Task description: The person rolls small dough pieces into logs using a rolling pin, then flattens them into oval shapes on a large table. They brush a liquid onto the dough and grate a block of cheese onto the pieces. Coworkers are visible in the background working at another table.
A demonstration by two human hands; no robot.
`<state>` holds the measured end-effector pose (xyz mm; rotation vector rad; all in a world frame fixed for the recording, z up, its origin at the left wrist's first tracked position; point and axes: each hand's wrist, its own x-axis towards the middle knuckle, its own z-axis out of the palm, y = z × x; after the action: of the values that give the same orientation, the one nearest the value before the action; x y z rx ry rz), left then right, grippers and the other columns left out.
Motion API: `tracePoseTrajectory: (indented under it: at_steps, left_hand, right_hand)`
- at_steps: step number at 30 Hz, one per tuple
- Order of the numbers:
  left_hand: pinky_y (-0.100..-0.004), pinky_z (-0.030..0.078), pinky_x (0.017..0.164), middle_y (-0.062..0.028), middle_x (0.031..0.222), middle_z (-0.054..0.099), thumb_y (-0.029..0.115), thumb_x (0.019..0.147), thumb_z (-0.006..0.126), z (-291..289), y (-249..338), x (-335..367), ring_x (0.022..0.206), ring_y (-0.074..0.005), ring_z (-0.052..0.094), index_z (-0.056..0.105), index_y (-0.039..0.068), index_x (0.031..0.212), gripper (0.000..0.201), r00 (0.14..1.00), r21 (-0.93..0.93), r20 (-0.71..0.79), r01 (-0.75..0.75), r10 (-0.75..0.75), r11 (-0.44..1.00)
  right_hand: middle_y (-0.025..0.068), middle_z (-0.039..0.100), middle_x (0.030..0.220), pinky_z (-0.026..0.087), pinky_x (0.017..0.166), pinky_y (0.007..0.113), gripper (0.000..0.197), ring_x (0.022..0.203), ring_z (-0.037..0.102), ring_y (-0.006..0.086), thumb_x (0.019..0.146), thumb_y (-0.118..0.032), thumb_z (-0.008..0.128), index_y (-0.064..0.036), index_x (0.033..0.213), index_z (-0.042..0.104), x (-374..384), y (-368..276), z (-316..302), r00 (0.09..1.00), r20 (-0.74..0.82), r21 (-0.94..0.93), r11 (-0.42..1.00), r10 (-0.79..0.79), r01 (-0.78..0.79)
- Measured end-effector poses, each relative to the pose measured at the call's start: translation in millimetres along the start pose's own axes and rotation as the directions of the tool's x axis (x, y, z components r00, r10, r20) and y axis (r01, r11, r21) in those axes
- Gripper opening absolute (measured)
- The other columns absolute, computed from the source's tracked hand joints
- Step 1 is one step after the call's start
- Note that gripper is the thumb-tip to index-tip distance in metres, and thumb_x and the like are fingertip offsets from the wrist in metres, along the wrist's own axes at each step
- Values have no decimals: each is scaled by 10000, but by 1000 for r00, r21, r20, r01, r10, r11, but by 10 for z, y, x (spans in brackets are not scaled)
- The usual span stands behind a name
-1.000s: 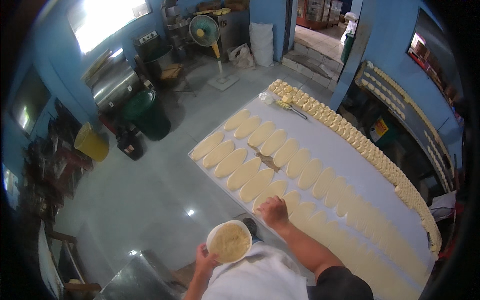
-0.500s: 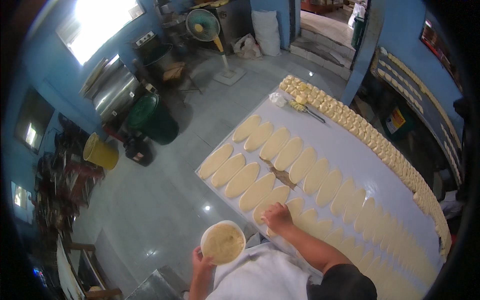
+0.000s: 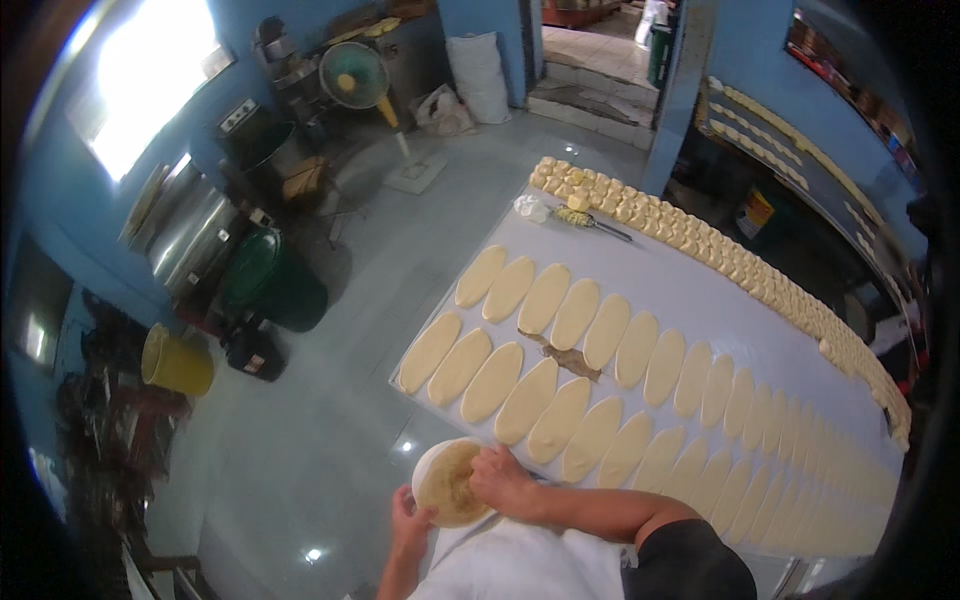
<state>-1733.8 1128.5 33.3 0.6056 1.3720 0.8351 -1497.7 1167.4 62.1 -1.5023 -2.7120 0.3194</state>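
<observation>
A round white bowl (image 3: 424,462) holds a tan, crumbly, powdery mix (image 3: 447,490). My left hand (image 3: 410,520) is closed on the bowl's left rim, keeping it just off the table's near edge. Inside the bowl, my right hand (image 3: 500,482) has its fingers curled down into the mix, fingertips partly hidden. Flat oval dough pieces (image 3: 527,400) lie in two long rows on the white table (image 3: 700,290), just beyond my right arm. Loose crumbs do not show plainly on them.
Small dough lumps (image 3: 680,225) line the table's far edge. Near its far corner lie a dough-smeared whisk-like tool (image 3: 590,221) and a white lump (image 3: 531,208). A brown torn patch (image 3: 570,360) marks the tabletop. Beyond stand a fan (image 3: 354,75), a green bin (image 3: 275,280) and a yellow bucket (image 3: 177,360).
My right hand has moved left from above the near row of dough into the bowl. The bowl stays in my left hand, and the view has shifted slightly.
</observation>
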Motion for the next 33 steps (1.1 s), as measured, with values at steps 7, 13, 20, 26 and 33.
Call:
tracePoseTrajectory:
  at_steps: [7,13,20,26,33]
  left_hand:
    - [-409,595,805,-164,1251,534,71,734,722,-609,259,632,1089,-291,616,376,71,1391,743,986,48,168,-8,0,999]
    - [-417,609,815,-168,1251,533,58,747,710,-1213,593,881,1100,-304,619,381,75,1389,721,980,57,195,23,-34,998]
    - [-451,587,832,-174,1256,564,88,734,679,-1549,761,951,1116,-324,620,377,55,1402,734,990,118,134,17,-33,993]
    - [-442,610,830,-196,1263,522,33,776,690,-1698,697,990,1100,-334,624,379,41,1398,695,991,13,137,-10,8,1000]
    - [-438,608,824,-189,1266,514,20,762,687,-1629,691,1083,1105,-330,616,376,51,1400,710,985,93,170,0,-16,996]
  right_hand:
    - [31,633,816,470,699,435,74,835,608,281,790,-197,666,-216,773,735,63,58,87,835,-340,349,883,432,-315]
    - [16,617,803,436,755,445,69,881,593,259,816,-250,702,-208,781,744,103,479,598,688,-413,89,779,596,-621]
    - [-2,608,803,439,771,432,85,887,586,246,785,-293,735,-210,797,748,715,476,589,651,-479,92,771,589,-630]
    - [35,614,795,453,745,438,164,872,589,267,766,-333,748,-169,774,740,932,268,565,645,-470,89,759,603,-645]
    - [48,646,818,431,749,431,138,890,603,257,795,-264,695,-138,773,746,1475,-1004,353,943,-202,-62,958,264,-281]
